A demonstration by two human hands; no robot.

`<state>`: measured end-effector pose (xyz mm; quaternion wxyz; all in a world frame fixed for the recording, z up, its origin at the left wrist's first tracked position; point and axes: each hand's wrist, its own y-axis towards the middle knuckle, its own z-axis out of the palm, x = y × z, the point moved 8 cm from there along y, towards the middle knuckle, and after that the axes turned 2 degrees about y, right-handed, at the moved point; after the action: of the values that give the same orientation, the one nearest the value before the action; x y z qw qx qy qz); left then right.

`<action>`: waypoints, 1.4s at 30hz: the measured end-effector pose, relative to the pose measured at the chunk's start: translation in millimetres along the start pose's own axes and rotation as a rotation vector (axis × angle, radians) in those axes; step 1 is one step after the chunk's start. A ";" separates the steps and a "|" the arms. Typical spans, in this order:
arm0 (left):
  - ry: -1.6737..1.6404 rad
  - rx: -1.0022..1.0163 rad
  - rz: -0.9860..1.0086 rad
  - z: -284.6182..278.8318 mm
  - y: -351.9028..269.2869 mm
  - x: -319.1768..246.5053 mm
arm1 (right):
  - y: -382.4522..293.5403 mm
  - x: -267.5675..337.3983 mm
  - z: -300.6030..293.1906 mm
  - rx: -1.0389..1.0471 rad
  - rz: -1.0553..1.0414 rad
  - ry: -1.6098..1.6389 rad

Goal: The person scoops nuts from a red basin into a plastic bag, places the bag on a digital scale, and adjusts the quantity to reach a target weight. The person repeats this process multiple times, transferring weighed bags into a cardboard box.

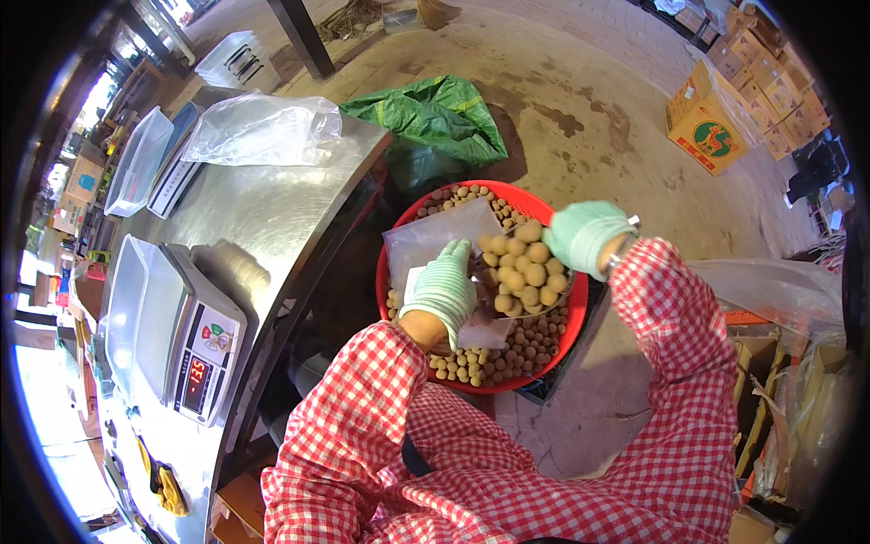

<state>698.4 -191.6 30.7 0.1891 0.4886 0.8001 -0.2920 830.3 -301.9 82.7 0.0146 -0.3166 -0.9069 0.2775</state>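
Before me stands a red plastic basket (578, 309) full of small round tan fruits (537, 343) that look like longans. My right hand (588, 238), in a pale green knitted glove, grips the far right side of a scoop or bowl (572, 289) heaped with the same fruits; its own shape is mostly hidden. My left hand (445, 285), gloved alike, is on a clear plastic bag (442, 231) lying over the fruits, its fingers pointing away from me. The scoop's fruits are beside the bag, just right of my left hand. The bag's opening cannot be made out.
To the left, a steel table (292, 197) holds a digital scale (211, 340) with a clear tray, another plastic bag (265, 129) and a yellow-black glove (166, 486). Behind the basket lies a green woven sack (435, 122). Cardboard boxes (707, 122) stand at the right.
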 end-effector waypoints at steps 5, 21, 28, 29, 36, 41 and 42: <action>-0.075 -0.247 0.169 -19.8 -8.9 -1.5 | -31.9 82.7 -80.3 -0.100 -0.134 -0.176; -0.832 -0.479 -0.256 -98.5 -125.1 141.9 | -93.0 21.1 304.2 0.385 0.156 0.522; -0.886 -0.468 -0.260 -95.8 -147.4 146.1 | -32.7 63.4 343.0 -0.198 0.002 0.221; -0.887 -0.490 -0.238 -95.0 -147.9 143.5 | -18.9 54.6 347.0 -0.168 0.059 0.247; -0.952 -0.382 -0.288 -69.7 -144.1 117.7 | 38.2 -35.1 296.2 -0.126 0.467 0.551; -1.030 -0.419 -0.281 -59.1 -141.9 104.5 | 41.8 -116.2 261.4 -0.350 0.688 0.583; -1.008 -0.378 -0.281 -58.7 -141.3 105.4 | 46.7 -126.5 261.2 -0.318 0.689 0.543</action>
<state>523.7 -132.3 53.1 0.5921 0.1346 0.7066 -0.3633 905.0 -474.4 -143.3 0.1098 -0.6590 -0.7435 0.0307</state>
